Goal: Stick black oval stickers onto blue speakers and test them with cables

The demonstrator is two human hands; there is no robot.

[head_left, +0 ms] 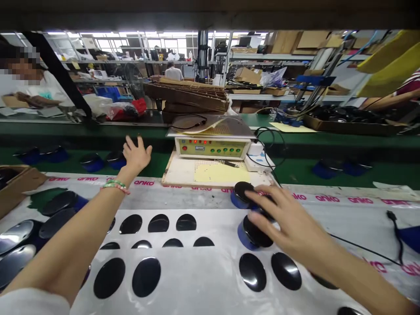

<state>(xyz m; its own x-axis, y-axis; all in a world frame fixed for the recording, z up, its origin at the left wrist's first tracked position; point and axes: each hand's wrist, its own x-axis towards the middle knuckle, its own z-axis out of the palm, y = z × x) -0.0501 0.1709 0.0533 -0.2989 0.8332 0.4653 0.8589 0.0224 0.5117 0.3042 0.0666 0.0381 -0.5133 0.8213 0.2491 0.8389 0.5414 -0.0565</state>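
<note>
My left hand (pixel 136 155) reaches out over the green belt with its fingers spread and nothing in it. Just beside it, a round blue piece with a dark top (pixel 116 160) sits on the belt. My right hand (pixel 278 212) has its fingers apart over a small group of blue round pieces with black tops. One of these is a far piece (pixel 241 195), by the fingertips, and another is a nearer piece (pixel 251 232) under the thumb. Whether the fingers touch them I cannot tell; part of the group is hidden. Black discs (pixel 146 276) lie on white sheeting in front of me.
A control box (pixel 211 148) with lit red digits stands on a board at the centre back. More dark-topped pieces (pixel 19 236) crowd the left, near a cardboard box (pixel 16 192). A black cable (pixel 398 240) lies at right. A person (pixel 42 87) sits across the belt.
</note>
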